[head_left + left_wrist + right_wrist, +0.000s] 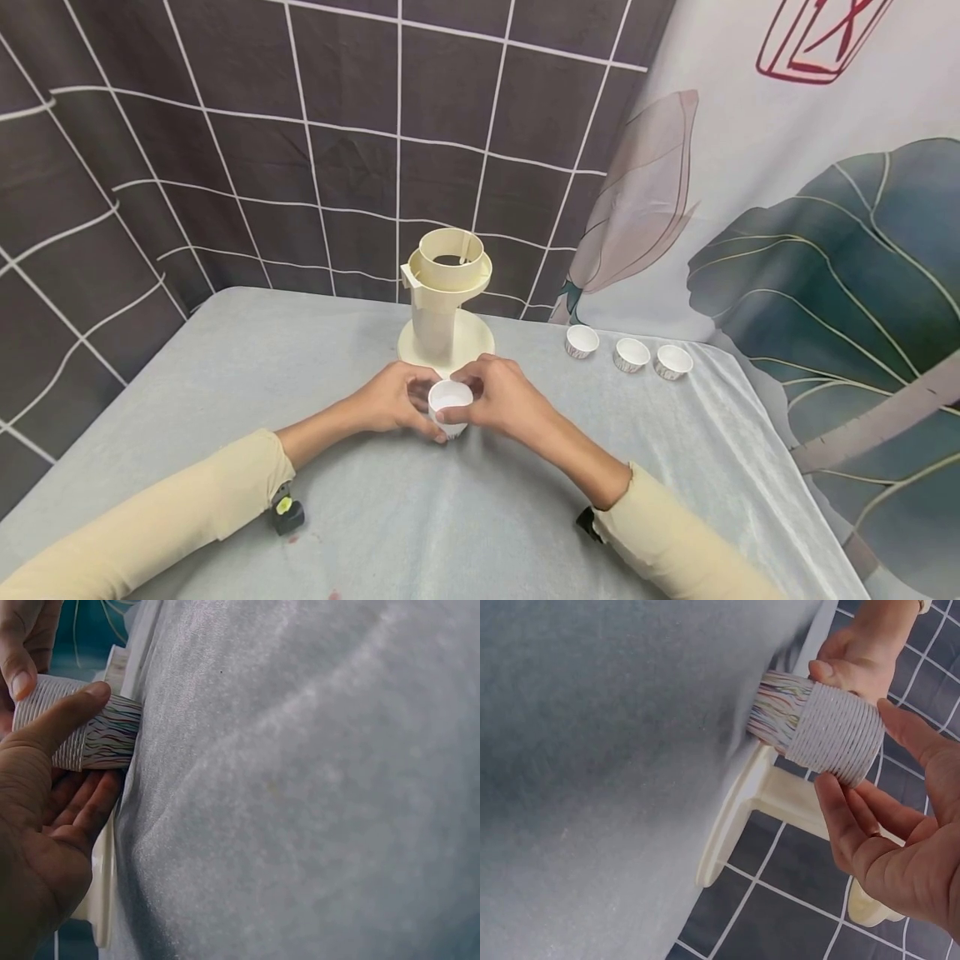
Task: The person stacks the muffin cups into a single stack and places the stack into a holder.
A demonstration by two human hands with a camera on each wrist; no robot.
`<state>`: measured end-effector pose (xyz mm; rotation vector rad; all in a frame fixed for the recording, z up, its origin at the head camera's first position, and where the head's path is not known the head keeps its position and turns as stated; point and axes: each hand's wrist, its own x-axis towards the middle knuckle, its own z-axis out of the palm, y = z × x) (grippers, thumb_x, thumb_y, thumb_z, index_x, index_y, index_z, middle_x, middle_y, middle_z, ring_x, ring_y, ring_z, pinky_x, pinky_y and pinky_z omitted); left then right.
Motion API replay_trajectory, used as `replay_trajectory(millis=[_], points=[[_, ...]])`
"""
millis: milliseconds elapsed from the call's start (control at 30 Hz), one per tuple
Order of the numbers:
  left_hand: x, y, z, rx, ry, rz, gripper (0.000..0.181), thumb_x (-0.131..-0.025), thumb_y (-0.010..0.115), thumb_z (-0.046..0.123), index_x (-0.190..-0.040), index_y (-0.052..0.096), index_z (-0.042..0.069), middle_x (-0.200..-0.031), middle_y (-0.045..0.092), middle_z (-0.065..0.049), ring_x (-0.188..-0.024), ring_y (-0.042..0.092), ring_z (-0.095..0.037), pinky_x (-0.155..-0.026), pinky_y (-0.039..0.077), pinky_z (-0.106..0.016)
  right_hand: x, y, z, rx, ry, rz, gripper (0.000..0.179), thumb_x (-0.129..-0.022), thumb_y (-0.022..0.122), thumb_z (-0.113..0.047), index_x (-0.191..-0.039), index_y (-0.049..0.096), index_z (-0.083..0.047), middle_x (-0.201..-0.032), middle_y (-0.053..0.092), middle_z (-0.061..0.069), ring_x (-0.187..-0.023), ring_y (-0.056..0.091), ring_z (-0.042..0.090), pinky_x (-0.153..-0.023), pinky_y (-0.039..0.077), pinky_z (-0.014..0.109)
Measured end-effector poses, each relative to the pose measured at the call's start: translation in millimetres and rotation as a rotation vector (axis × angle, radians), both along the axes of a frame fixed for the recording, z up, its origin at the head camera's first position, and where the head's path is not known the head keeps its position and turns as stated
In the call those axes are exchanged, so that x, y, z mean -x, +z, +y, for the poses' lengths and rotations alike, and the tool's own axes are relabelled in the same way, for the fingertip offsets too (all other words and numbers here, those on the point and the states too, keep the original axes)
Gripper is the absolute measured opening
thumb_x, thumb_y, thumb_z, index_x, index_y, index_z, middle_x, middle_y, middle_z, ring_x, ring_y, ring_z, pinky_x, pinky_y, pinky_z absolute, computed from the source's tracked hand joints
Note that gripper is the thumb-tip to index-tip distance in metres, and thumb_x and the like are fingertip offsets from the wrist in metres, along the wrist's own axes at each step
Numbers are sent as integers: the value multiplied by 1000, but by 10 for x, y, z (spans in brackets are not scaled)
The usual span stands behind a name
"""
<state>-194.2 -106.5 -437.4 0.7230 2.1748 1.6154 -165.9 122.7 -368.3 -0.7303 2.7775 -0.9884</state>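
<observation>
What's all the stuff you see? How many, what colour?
cloth-covered table: 1, pale grey, middle
round-based ring-topped plastic stand: 1, cream, table's far side
stack of ribbed paper cups: 1, white, streaked below, before the stand
small paper cups: 3, white, table's far right
gridded cloth: 1, dark, back and left
leaf-print cloth: 1, white, green, pink, right
wrist devices: 2, black, lower left and right
long sleeves: 2, cream, bottom left and right
left grip: 1, bare, stack's left
right grip: 1, bare, stack's right

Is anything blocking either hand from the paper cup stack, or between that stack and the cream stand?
Nothing visible except the left hand and right hand, which hold the stack directly; the stand is just beyond.
</observation>
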Motion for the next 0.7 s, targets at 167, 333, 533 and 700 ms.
replay_trajectory(millis=[167,333,533,700], points=[[3,4,-9,10,7,7,50,-70,103,-1,-114,80,-4,-110,83,-7,-102,79,-13,-95,72,-30,6,-25,-2,34,-20,-33,27,-83,101,-29,-102,87,-16,-87,78,-8,-90,66,10,-77,56,22],[-2,2,-14,-2,0,1,49,-70,102,-2,-113,79,-4,-111,83,-8,-102,79,-13,-95,72,-31,7,-62,30,67,22,-15,29,-85,100,-29,-106,88,-13,-89,78,-7,-93,69,17,-78,56,22],[-6,11,-1,-15,-13,-4,49,-71,102,-2,-114,79,-7,-109,84,-8,-99,80,-12,-95,72,-31,16,-91,112,96,78,8,36,-86,100,-26,-116,86,-11,-102,80,-3,-98,69,9,-90,67,26],[-14,28,0,-28,-14,-13,51,-71,101,-5,-115,77,-9,-109,83,-10,-98,80,-13,-95,73,-32,23,-77,159,113,111,4,37,-87,99,-24,-118,86,-9,-106,82,0,-100,72,8,-93,70,27]])
